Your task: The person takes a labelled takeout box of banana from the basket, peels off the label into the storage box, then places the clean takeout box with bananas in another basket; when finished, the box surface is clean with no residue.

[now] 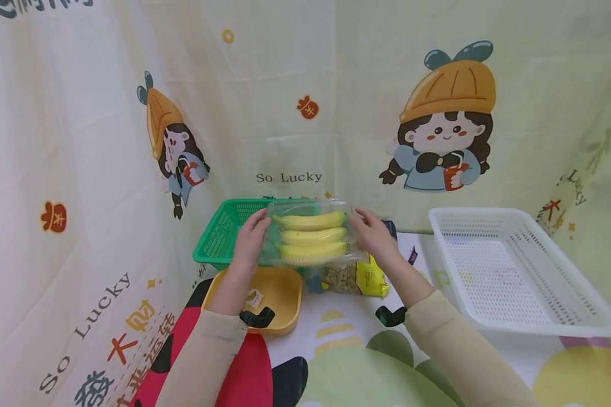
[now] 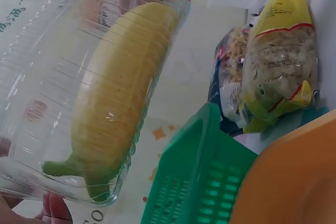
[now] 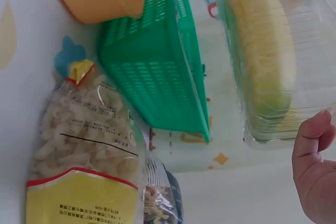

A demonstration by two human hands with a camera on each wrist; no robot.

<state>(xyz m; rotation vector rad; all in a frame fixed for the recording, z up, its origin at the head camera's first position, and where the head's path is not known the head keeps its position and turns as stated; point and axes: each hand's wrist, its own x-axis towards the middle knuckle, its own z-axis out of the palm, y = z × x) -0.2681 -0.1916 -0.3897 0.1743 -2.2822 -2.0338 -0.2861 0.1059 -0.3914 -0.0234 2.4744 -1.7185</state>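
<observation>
A clear plastic clamshell box (image 1: 310, 257) with three yellow bananas (image 1: 313, 236) inside is held up in the air, tilted so its contents face the head camera. My left hand (image 1: 248, 240) grips its left end and my right hand (image 1: 379, 237) its right end. In the left wrist view, fingers show at both ends of the box, and one banana (image 2: 118, 82) lies along its side. The right wrist view has my right thumb and fingers (image 3: 315, 145) at the box's corner. Behind and below it stands a green basket (image 1: 216, 246), partly covered by the box.
An orange-yellow bin (image 1: 285, 305) sits at the front left, with a small white packet (image 1: 255, 298) in it. A yellow-labelled bag (image 1: 371, 277) of pale dried food lies below the box, beside a darker bag (image 2: 228, 72). A white basket (image 1: 481, 271) stands at right.
</observation>
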